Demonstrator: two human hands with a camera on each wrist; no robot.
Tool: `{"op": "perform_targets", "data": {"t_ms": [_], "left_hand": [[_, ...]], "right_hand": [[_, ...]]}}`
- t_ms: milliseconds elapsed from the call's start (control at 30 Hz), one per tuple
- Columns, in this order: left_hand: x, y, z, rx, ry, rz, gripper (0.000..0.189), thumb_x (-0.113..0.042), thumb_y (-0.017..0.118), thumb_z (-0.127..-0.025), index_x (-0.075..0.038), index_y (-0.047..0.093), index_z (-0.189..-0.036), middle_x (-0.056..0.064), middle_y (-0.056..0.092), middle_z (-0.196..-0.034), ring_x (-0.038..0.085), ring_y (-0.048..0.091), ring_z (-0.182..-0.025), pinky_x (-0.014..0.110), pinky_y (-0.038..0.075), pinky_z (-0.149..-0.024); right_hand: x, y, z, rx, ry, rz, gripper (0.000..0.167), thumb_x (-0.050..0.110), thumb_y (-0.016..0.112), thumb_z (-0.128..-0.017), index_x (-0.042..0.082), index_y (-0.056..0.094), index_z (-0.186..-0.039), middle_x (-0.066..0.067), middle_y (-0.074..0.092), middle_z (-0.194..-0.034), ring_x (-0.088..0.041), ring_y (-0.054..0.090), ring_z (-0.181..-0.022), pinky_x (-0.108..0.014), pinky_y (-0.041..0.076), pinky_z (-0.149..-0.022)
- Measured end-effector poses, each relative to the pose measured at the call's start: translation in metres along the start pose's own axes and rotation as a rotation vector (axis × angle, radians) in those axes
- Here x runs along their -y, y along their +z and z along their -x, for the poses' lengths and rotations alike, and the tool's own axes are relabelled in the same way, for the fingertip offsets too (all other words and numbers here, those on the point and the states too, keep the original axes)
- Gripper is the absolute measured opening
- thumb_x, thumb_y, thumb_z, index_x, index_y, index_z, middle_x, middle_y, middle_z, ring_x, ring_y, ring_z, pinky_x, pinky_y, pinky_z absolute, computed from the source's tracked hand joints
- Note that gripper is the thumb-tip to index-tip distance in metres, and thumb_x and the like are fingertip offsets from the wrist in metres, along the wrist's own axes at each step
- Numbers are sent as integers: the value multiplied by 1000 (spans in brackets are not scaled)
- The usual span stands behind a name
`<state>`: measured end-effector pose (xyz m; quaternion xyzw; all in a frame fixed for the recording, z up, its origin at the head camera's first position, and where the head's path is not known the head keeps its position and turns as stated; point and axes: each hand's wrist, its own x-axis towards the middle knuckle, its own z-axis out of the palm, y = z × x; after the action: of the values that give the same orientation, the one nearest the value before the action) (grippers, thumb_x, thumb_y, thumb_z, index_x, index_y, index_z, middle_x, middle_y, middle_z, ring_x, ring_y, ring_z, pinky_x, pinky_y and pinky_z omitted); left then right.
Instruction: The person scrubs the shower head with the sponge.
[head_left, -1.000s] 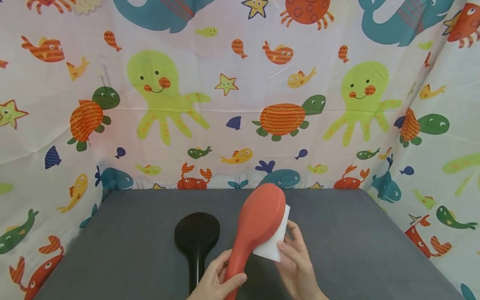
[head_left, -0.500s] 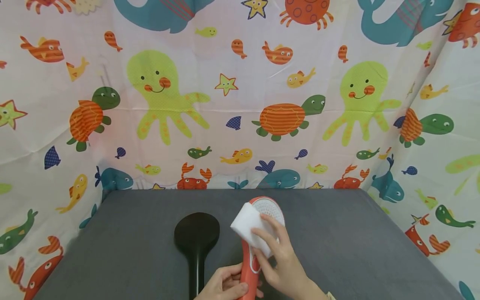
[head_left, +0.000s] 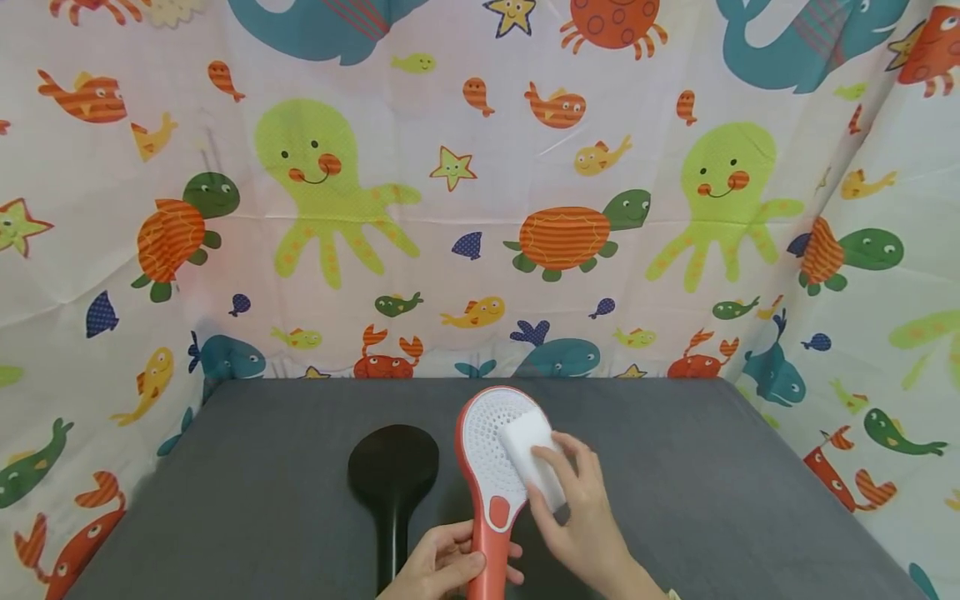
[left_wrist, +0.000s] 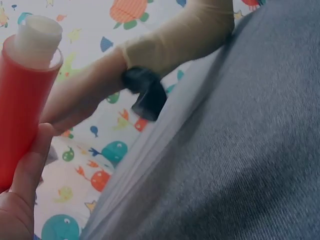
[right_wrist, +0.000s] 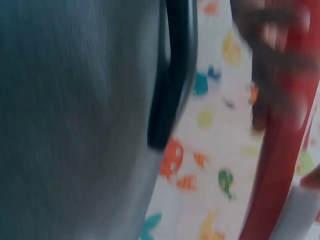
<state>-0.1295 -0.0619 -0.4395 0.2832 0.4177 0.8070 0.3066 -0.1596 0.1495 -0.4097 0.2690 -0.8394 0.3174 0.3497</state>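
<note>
A red shower head (head_left: 483, 442) with a pale nozzle face turned up is gripped round its handle by my left hand (head_left: 442, 562). My right hand (head_left: 588, 517) pinches a white sponge block (head_left: 532, 458) against the right part of that nozzle face. In the left wrist view, the white threaded end (left_wrist: 37, 40) of the handle shows above my left thumb. Blurred in the right wrist view are the red handle (right_wrist: 287, 135) and a corner of the white sponge (right_wrist: 297, 212).
A black shower head (head_left: 393, 467) lies face down on the grey table (head_left: 262, 492), just left of my left hand. Behind and at both sides hangs a white curtain (head_left: 495, 275) printed with sea animals.
The shower head has turned from its smooth back to its nozzle face. My right hand has brought the sponge across the front of it, then toward its right side.
</note>
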Motion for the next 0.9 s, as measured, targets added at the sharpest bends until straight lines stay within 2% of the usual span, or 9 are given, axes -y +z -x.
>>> {"op": "perform_targets", "data": {"t_ms": [133,233,300,367,433,567,700,800,900], "left_hand": [[3,-2,-1,55,-17,30,43,-10,36,-98,9,32,-137,14,58,-121,23,60,-105,36,45,-93],[7,-3,-1,94,-31,58,45,-8,38,-98,10,29,-138,13,56,-123,23,60,-107,35,43,-96],[9,-3,-2,102,-41,76,46,-9,39,-98,10,28,-139,12,56,-125,23,59,-108,35,40,-98],[9,-1,-1,97,-32,74,45,-8,39,-99,10,29,-138,13,55,-125,24,59,-108,37,40,-98],[7,0,0,76,-38,70,45,-10,40,-99,8,31,-139,14,55,-127,25,58,-109,39,39,-98],[0,2,0,23,-9,39,44,-9,38,-99,8,31,-138,16,54,-127,28,58,-110,42,39,-97],[-6,-1,-1,-3,49,-3,43,-6,35,-99,11,29,-137,17,57,-124,28,58,-109,39,44,-94],[-6,-4,-2,23,77,-17,42,-4,34,-99,12,29,-137,18,56,-124,28,59,-108,37,46,-92],[-3,-5,-3,60,68,-22,42,-3,33,-98,10,30,-137,19,56,-124,26,59,-108,37,46,-91]], "right_hand": [[15,2,1,92,-103,-109,35,18,62,-87,14,57,-121,-15,42,-131,-26,40,-113,-36,47,-78],[16,2,-11,84,-158,-103,33,28,55,-93,14,58,-122,-16,42,-132,-28,40,-115,-41,47,-80],[12,0,-21,61,-163,-63,34,31,53,-93,13,58,-122,-17,41,-134,-29,41,-115,-43,48,-78],[5,-4,-30,21,-139,-18,35,26,59,-90,11,58,-122,-19,41,-134,-31,41,-114,-45,50,-74],[-4,-7,-34,-18,-79,28,38,18,65,-85,8,58,-121,-20,41,-133,-32,41,-112,-45,51,-71],[-15,-11,-27,-71,18,103,46,4,72,-73,3,59,-117,-23,43,-128,-33,43,-104,-45,51,-65],[-9,-8,-7,-15,8,83,41,8,69,-77,6,59,-117,-21,43,-126,-30,43,-103,-40,50,-66],[4,-5,2,69,-52,-12,36,19,63,-86,11,58,-121,-18,41,-130,-27,41,-110,-38,50,-73],[17,-3,-1,119,-140,-89,34,26,57,-92,13,57,-123,-16,40,-133,-26,40,-114,-39,50,-78]]}}
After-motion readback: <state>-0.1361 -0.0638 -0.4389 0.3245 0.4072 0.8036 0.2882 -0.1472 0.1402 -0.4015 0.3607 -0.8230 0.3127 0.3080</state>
